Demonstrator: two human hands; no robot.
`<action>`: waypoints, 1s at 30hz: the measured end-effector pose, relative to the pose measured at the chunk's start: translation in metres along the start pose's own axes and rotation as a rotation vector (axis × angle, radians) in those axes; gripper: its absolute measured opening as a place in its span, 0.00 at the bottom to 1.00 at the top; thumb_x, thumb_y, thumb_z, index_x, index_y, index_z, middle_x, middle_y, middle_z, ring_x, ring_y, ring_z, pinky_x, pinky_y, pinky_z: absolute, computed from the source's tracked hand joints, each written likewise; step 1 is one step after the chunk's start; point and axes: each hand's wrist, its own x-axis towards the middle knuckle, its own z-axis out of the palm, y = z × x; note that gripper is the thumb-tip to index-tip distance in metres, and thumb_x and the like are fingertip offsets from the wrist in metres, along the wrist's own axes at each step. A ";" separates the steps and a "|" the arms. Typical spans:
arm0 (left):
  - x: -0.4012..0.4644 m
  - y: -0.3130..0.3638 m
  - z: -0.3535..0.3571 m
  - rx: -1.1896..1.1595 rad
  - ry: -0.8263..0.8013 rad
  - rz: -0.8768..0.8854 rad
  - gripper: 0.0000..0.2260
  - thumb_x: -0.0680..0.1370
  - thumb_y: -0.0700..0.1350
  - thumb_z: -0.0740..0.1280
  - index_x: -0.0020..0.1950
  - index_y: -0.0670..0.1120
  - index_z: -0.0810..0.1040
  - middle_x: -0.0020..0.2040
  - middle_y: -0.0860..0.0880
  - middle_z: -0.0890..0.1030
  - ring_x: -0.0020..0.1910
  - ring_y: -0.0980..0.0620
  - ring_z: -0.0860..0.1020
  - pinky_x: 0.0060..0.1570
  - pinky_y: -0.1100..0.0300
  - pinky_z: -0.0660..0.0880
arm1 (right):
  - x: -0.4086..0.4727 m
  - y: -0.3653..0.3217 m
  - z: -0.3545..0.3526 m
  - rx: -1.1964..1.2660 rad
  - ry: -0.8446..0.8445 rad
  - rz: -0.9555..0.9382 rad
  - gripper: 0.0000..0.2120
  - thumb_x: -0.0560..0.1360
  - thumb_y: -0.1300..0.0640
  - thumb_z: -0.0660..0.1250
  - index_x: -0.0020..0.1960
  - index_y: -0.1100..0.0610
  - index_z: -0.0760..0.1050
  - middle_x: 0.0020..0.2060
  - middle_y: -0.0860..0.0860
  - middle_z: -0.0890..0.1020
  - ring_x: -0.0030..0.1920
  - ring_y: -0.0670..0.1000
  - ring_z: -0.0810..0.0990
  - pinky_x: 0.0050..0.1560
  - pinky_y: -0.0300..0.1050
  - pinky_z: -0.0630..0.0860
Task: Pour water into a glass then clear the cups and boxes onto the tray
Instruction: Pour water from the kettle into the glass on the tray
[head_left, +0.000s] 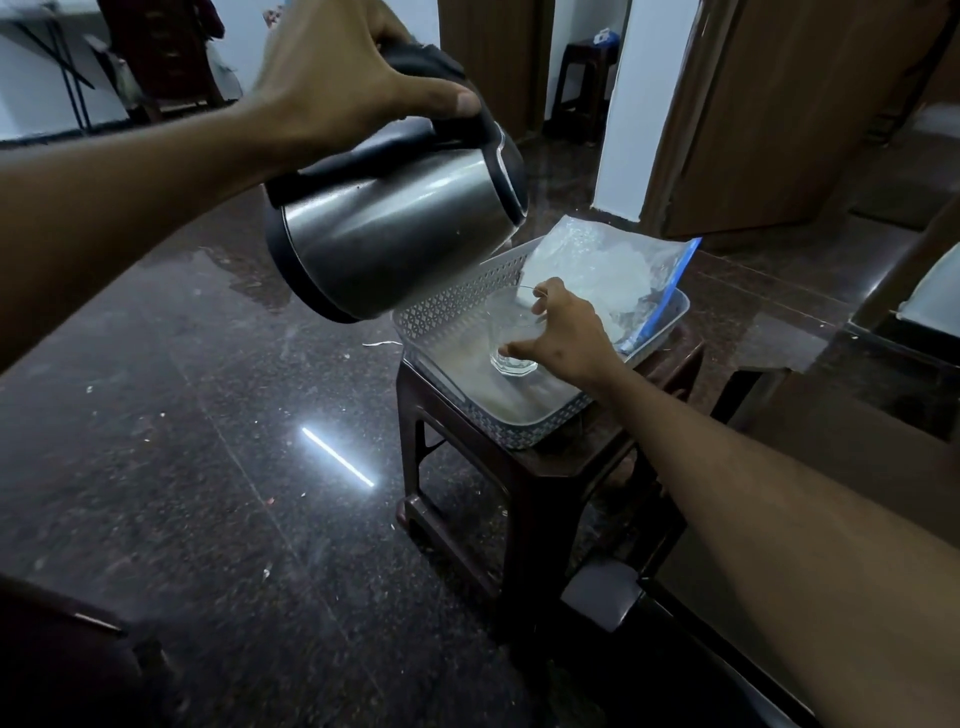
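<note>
My left hand (343, 73) grips the black handle of a steel kettle (395, 228), which is tilted with its spout down toward a clear glass (506, 332). The glass stands upright inside a white perforated tray (441, 312). My right hand (561, 332) wraps around the right side of the glass, thumb and fingers on its wall. A little water shows in the bottom of the glass. A clear plastic bag with a blue zip edge (602, 265) lies in the far half of the tray.
The tray rests on a dark brown plastic stool (519, 493) standing on a polished dark stone floor (208, 415). A dark table edge (883, 364) is at the right. Wooden doors and a second stool (582, 88) are behind.
</note>
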 end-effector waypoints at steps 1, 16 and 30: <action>0.002 0.001 0.001 0.022 -0.014 0.009 0.34 0.69 0.74 0.71 0.58 0.47 0.86 0.52 0.46 0.85 0.50 0.46 0.83 0.54 0.46 0.80 | 0.000 0.000 0.000 0.005 0.007 0.000 0.42 0.63 0.43 0.82 0.68 0.60 0.68 0.60 0.57 0.81 0.58 0.58 0.80 0.55 0.56 0.79; 0.011 0.014 0.016 0.033 -0.169 0.155 0.26 0.69 0.74 0.71 0.46 0.52 0.87 0.32 0.53 0.80 0.30 0.56 0.73 0.33 0.58 0.68 | 0.001 0.004 0.004 0.031 0.026 0.024 0.44 0.61 0.41 0.83 0.68 0.57 0.70 0.62 0.55 0.82 0.60 0.56 0.81 0.57 0.55 0.80; 0.015 0.018 0.021 0.116 -0.222 0.217 0.22 0.69 0.74 0.71 0.38 0.56 0.83 0.28 0.45 0.79 0.27 0.48 0.72 0.31 0.44 0.74 | 0.002 0.007 0.005 0.065 0.028 0.023 0.43 0.61 0.43 0.83 0.70 0.58 0.70 0.62 0.56 0.82 0.60 0.55 0.81 0.57 0.52 0.80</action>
